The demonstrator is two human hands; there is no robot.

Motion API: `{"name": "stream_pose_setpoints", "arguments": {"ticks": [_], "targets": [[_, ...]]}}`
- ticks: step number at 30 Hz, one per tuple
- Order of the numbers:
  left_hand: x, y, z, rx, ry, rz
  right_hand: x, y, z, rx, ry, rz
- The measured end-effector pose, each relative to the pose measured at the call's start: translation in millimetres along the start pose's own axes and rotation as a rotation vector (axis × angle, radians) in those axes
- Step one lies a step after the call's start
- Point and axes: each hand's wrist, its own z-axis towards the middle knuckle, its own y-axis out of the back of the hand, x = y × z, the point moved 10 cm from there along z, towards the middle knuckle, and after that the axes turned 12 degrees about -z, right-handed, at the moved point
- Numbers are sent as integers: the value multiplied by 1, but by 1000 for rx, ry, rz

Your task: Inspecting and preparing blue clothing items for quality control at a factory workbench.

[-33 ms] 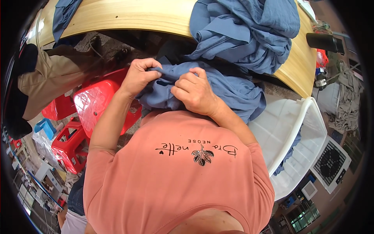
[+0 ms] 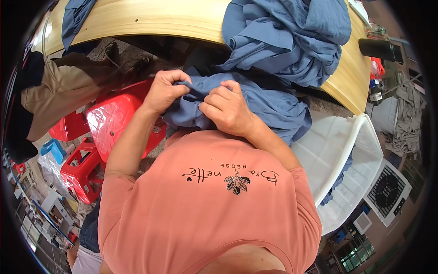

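Observation:
A blue cloth garment (image 2: 273, 114) lies bunched across my lap, its folds hiding its full shape. My left hand (image 2: 165, 91) pinches an edge of it between thumb and fingers. Close by on the right, my right hand (image 2: 228, 108) is closed on the same garment, fingers curled into the fabric. A short stretch of cloth with a dark fold runs between both hands. Beyond them, a large heap of similar blue fabric (image 2: 292, 41) rests on the wooden table (image 2: 173, 18) and hangs over its near edge.
Red plastic stools (image 2: 109, 121) stand to my left, near a person's tan trousers (image 2: 59, 86). At my right is a white plastic tub (image 2: 328, 150) with blue cloth inside. A black bottle (image 2: 381, 49) lies at the table's right edge. Another blue cloth piece (image 2: 76, 18) hangs far left.
My left fingertips have shifted slightly toward the right hand, and the cloth edge between the hands has slackened. The tan-trousered person's legs have moved a little.

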Motion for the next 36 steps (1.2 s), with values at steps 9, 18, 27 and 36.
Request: {"name": "stream_pose_setpoints", "arguments": {"ticks": [9, 18, 27, 36], "targets": [[15, -32, -7, 122, 138, -160, 7, 10, 1, -156, 3, -95], [14, -31, -14, 146, 163, -242, 7, 7, 5, -105, -21, -165], [9, -30, -27, 82, 39, -179, 9, 6, 6, -59, 0, -119], [12, -27, -29, 5, 38, -257, 10, 5, 7, -43, 14, -106]]}}
